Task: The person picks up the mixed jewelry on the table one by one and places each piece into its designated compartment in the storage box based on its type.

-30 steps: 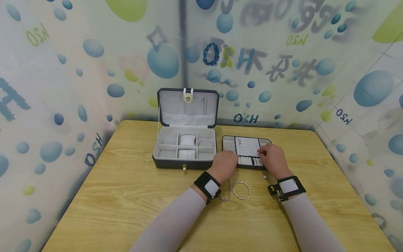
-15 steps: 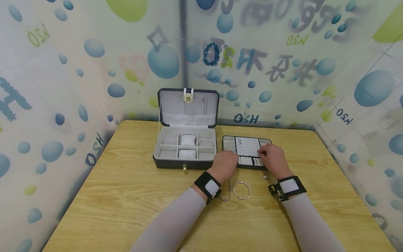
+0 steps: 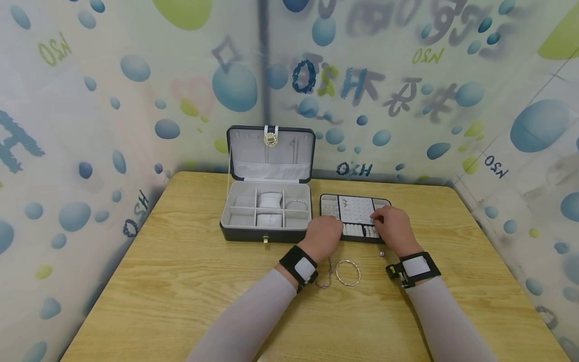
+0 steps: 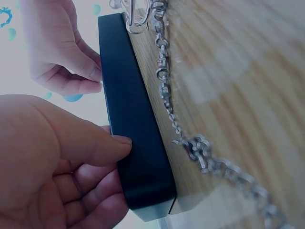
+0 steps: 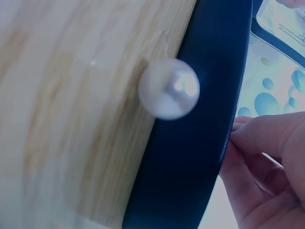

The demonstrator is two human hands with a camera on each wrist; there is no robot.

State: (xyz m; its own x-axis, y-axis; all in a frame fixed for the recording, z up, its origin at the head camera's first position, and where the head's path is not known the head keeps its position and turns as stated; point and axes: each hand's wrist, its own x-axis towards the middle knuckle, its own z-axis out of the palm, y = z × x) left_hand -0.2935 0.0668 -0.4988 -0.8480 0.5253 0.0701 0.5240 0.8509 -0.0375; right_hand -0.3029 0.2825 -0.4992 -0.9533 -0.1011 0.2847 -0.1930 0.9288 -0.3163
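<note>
My left hand (image 3: pixel 323 236) grips the front left corner of the dark jewellery tray (image 3: pixel 356 211); in the left wrist view the thumb of that hand (image 4: pixel 62 148) presses the tray's dark side (image 4: pixel 133 105). Over the tray's right part, my right hand (image 3: pixel 395 231) has thumb and forefinger drawn together beside the white pin board. No held thing shows between them in the right wrist view, where the hand (image 5: pixel 271 167) is partly behind the tray wall (image 5: pixel 190 143). A pearl (image 5: pixel 169 89) lies close in front of the tray. Several earrings sit at the board's upper left.
An open jewellery box (image 3: pixel 266 235) stands left of the tray, with two white cushions and a thin bangle in its compartments and necklaces in its lid. On the table nearer the body lie a chain bracelet (image 3: pixel 323 286) and a round bangle (image 3: pixel 348 273). Patterned walls stand behind.
</note>
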